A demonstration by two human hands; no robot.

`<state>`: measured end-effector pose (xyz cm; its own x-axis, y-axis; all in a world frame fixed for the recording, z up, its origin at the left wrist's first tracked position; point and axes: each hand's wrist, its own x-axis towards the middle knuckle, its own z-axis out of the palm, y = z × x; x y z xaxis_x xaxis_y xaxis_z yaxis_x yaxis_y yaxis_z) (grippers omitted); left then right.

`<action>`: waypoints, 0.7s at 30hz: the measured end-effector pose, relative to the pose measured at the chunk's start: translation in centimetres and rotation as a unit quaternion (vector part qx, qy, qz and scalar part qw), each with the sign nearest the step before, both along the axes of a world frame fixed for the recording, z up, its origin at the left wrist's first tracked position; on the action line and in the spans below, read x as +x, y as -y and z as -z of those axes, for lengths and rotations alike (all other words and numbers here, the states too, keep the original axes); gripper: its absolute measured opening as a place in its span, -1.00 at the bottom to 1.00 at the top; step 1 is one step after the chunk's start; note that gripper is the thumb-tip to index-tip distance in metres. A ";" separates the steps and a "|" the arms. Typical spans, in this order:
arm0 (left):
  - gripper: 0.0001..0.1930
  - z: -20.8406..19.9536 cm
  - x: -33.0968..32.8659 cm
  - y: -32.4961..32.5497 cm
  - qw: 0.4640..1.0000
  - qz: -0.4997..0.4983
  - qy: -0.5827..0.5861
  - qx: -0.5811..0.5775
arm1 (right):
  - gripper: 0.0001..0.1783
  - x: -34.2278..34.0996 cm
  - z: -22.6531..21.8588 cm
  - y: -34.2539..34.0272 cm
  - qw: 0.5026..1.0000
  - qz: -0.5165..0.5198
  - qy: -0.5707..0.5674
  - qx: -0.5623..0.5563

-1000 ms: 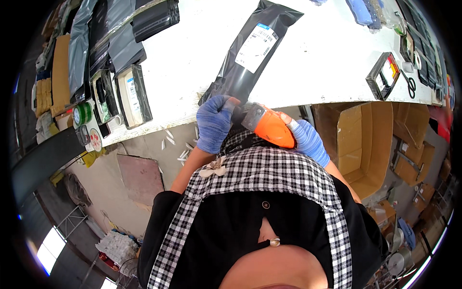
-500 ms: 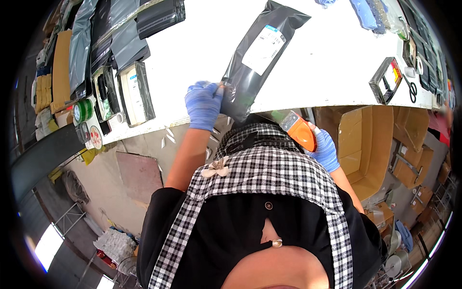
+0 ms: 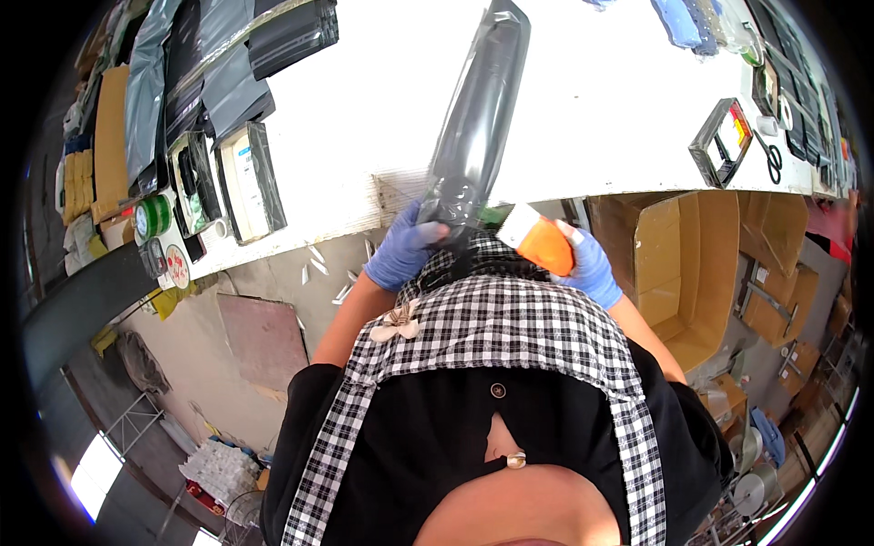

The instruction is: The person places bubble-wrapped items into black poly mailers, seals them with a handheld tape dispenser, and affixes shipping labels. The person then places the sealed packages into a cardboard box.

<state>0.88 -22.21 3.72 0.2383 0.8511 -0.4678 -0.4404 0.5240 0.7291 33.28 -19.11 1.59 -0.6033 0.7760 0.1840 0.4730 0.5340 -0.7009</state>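
From where I stand, the glossy dark plastic mailing bag (image 3: 482, 109) lies lengthwise on the white worktop (image 3: 350, 136), its near end jutting past the edge toward the checked apron (image 3: 510, 314). The worktop seems to bear the bag's weight, so the gloved left hand (image 3: 401, 250) need only steady that end: its grip pinches the plastic between thumb and fingers. The gloved right hand (image 3: 594, 270) wraps its grip around the orange tape dispenser (image 3: 544, 246), probably so the pale front end faces the bag. That front sits just beside the bag's near end, with something green between; I can't tell whether it touches the plastic. The black-handled scissors (image 3: 774, 164) lie off to the right, seemingly parked clear of both hands.
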 end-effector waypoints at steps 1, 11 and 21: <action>-0.22 1.7 0.0 1.2 0.990 -0.045 0.122 -0.057 | -0.10 -1.5 0.0 -0.2 1.000 -0.025 -0.005 -0.015; -0.33 7.6 -1.1 8.6 0.984 -0.156 -0.079 0.032 | -0.03 -6.9 -0.1 -1.5 0.990 -0.104 0.081 -0.059; -0.65 2.7 -0.2 3.3 0.912 -0.304 -0.268 0.072 | -0.14 -10.9 -5.5 -2.2 0.991 -0.106 0.059 -0.060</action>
<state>0.71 -25.55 1.02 -0.5271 0.8115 -0.2522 -0.1783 0.1846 0.9665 22.43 -16.94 7.11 -0.7664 0.6421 0.0162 0.4420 0.5455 -0.7120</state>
